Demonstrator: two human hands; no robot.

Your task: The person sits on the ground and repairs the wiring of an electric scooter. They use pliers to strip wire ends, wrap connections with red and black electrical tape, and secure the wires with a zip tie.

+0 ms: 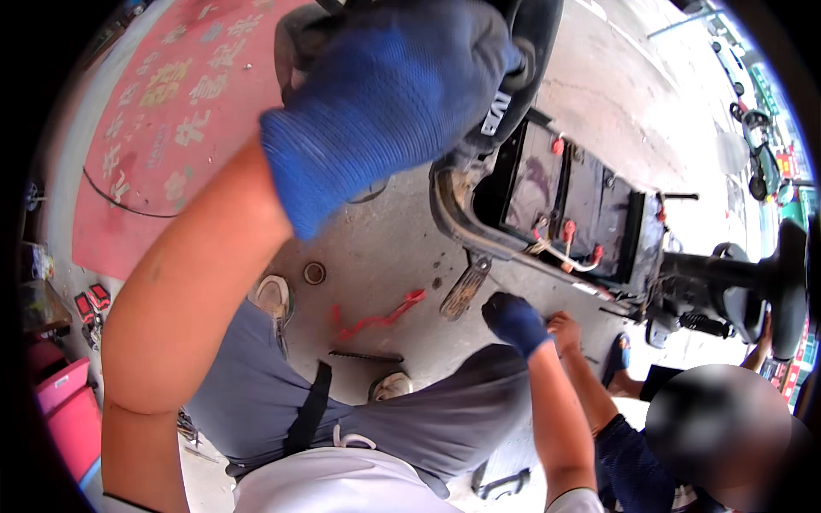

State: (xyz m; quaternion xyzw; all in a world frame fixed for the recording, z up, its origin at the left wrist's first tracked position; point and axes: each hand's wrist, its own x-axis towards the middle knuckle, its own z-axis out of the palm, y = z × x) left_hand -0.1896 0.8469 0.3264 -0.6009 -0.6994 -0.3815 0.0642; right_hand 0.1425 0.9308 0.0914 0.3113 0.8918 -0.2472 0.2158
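Blue knit gloves (342, 141) cover both hands. Head view: the left hand (419, 77) is at the black bodywork (540, 38), its finger closure hidden; the right hand (516, 325) is near the footrest (467, 288), its grip likewise indeterminable. Batteries (590, 205) sit in the open compartment (481, 229). Stage, as judged: batteries exposed, red-capped leads (569, 229) apparently attached; compartment not yet covered.

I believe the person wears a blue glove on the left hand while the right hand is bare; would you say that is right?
Not quite: the head view shows the right hand in a dark blue glove, not bare; the bare hand beside it is a co-worker's. The left hand does wear a blue glove, as you say.
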